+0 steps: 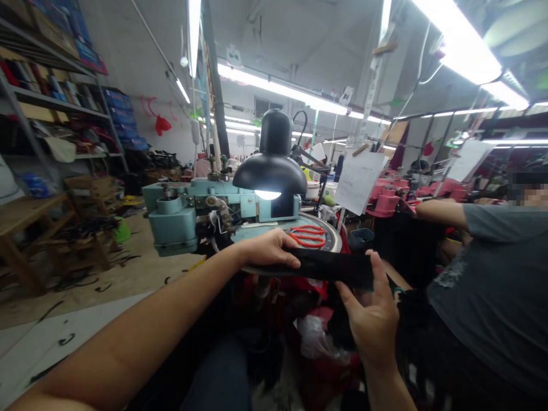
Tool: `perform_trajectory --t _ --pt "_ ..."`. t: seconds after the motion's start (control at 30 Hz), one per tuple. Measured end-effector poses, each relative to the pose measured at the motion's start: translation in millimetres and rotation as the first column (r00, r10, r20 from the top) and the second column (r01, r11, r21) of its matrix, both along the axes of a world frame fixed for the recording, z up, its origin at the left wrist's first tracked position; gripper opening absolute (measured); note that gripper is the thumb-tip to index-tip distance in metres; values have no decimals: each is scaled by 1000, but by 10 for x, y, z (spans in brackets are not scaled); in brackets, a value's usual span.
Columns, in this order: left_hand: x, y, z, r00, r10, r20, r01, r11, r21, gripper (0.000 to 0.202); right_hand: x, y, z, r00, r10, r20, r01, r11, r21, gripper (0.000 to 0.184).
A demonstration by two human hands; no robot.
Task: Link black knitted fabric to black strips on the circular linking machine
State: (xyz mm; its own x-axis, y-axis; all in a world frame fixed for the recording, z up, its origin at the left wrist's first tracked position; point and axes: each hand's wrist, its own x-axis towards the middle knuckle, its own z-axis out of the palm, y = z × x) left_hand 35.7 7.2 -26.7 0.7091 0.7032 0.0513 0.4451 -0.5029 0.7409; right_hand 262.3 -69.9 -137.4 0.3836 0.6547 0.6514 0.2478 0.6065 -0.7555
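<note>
A long black strip of material (329, 265), perhaps fabric or leather, stretches between my two hands. My left hand (272, 249) grips its left end from above, thumb pointing right along it. At the other end, my right hand (374, 305) holds the strip between thumb and raised fingers. Just behind the strip, scissors with red handles (308, 235) lie on the round machine table (336, 237). The teal sewing machine (171, 222) stands beyond my left hand, and a black lamp (270, 165) shines down over it.
Close on my right is a person in a dark grey shirt (492, 274). A sheet of paper (359, 180) hangs behind the table. Below my hands sits a clear plastic bag (319, 337) among red material. Wooden benches (32, 220) and shelves (60, 97) stand at left.
</note>
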Motion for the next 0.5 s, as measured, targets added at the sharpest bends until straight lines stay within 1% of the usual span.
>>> perform_trajectory --t 0.13,0.2,0.27,0.3,0.33,0.4,0.5 --pt "-18 21 7 1000 11 -18 -10 999 31 28 -126 144 -30 995 -84 54 81 995 56 74" --pt "-7 30 38 999 -4 -41 7 998 60 25 -189 226 -44 981 -118 153 101 988 114 69" --pt "13 35 74 997 -28 -68 34 995 96 26 -239 282 -40 946 -93 310 44 986 163 69" --pt "23 36 86 996 -39 -85 47 993 104 28 -253 293 -30 928 -60 367 -2 986 167 72" --pt "31 38 91 994 -44 -100 55 993 105 29 -257 291 -14 923 -20 384 -43 987 154 75" --pt "39 42 74 993 -40 -111 51 994 94 28 -233 251 27 953 54 300 -85 992 93 78" --pt "35 50 7 998 -18 -65 23 996 90 26 -126 153 68 991 73 110 -76 997 21 74"
